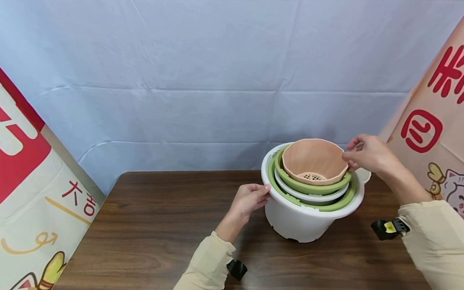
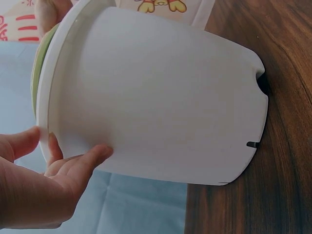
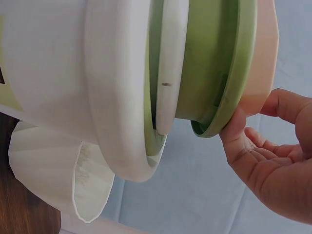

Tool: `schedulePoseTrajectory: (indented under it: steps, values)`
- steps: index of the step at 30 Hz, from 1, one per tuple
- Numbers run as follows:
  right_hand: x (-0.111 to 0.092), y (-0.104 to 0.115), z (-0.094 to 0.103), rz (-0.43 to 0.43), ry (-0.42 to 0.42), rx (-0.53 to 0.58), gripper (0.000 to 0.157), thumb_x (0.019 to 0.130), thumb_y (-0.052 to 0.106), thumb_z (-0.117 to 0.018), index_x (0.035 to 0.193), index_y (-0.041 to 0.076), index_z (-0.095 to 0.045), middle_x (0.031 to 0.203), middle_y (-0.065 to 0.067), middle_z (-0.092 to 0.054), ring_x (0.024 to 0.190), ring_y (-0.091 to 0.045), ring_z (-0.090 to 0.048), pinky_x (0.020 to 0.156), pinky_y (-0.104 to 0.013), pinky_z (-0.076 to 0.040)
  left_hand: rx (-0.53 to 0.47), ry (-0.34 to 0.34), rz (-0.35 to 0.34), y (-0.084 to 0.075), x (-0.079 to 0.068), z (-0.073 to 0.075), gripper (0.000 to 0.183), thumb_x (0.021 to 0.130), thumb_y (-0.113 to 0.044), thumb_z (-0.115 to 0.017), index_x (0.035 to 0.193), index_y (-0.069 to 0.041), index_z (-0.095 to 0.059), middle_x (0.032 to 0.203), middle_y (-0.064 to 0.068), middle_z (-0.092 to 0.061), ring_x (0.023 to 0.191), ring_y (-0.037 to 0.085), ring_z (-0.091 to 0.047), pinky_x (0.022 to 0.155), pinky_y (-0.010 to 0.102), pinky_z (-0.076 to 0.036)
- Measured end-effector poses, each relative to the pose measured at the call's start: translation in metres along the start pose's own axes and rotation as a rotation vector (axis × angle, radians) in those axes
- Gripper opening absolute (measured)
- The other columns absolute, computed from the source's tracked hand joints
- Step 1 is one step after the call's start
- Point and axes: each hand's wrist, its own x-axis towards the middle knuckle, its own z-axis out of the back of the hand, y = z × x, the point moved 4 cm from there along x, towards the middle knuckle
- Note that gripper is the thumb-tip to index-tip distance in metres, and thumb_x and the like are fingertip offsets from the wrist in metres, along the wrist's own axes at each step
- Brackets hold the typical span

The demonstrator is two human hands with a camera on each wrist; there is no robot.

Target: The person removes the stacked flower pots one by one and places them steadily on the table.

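Observation:
A large white flowerpot [image 1: 296,224] stands upright on the table, holding a nested stack of smaller pots. A green pot [image 1: 339,205] and a white pot [image 1: 310,197] sit inside it, then another green pot [image 1: 311,188]. On top, tilted, is a peach flowerpot [image 1: 312,158] with drainage holes in its base. My left hand [image 1: 249,199] pinches the large pot's rim, other fingers against its outer wall [image 2: 165,97]. At the stack's right side my right hand [image 1: 370,154] pinches the peach pot's rim, one fingertip right at the upper green rim [image 3: 246,58].
A small white fluted pot [image 3: 48,161] lies on its side behind the large pot's right side. The dark wooden table [image 1: 167,228] extends to the left. A pale cloth [image 1: 188,75] hangs behind, with printed banners [image 1: 436,126] at both sides.

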Motion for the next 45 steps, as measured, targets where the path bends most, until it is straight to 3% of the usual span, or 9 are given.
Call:
schedulePoseTrajectory:
  steps: [19, 32, 45]
  values:
    - [-0.001, -0.002, 0.000, -0.003, 0.011, 0.105, 0.032, 0.086, 0.003, -0.056, 0.104, -0.013, -0.036, 0.072, -0.007, -0.058, 0.058, -0.017, -0.062, 0.058, -0.026, -0.053, -0.002, -0.009, 0.002, -0.001, -0.001, 0.000, 0.021, 0.088, -0.011, -0.062, 0.093, 0.009, -0.061, 0.079, 0.005, -0.062, 0.083, 0.016, -0.062, 0.083, 0.039, -0.049]
    - [-0.003, 0.000, 0.005, -0.011, 0.006, 0.101, 0.030, 0.088, 0.004, -0.056, 0.103, -0.012, -0.037, 0.071, -0.005, -0.060, 0.059, -0.018, -0.063, 0.059, -0.022, -0.051, 0.003, -0.010, 0.003, 0.000, -0.001, 0.000, 0.021, 0.088, -0.011, -0.062, 0.094, 0.009, -0.061, 0.080, 0.006, -0.063, 0.085, 0.018, -0.063, 0.083, 0.040, -0.049]
    - [-0.007, 0.007, 0.016, -0.002, -0.053, 0.093, 0.029, 0.088, 0.007, -0.058, 0.102, -0.009, -0.039, 0.072, -0.006, -0.063, 0.060, -0.016, -0.064, 0.058, -0.018, -0.049, -0.002, -0.006, 0.007, -0.001, 0.000, 0.000, 0.021, 0.088, -0.010, -0.062, 0.094, 0.009, -0.061, 0.080, 0.006, -0.062, 0.083, 0.016, -0.062, 0.083, 0.038, -0.049]
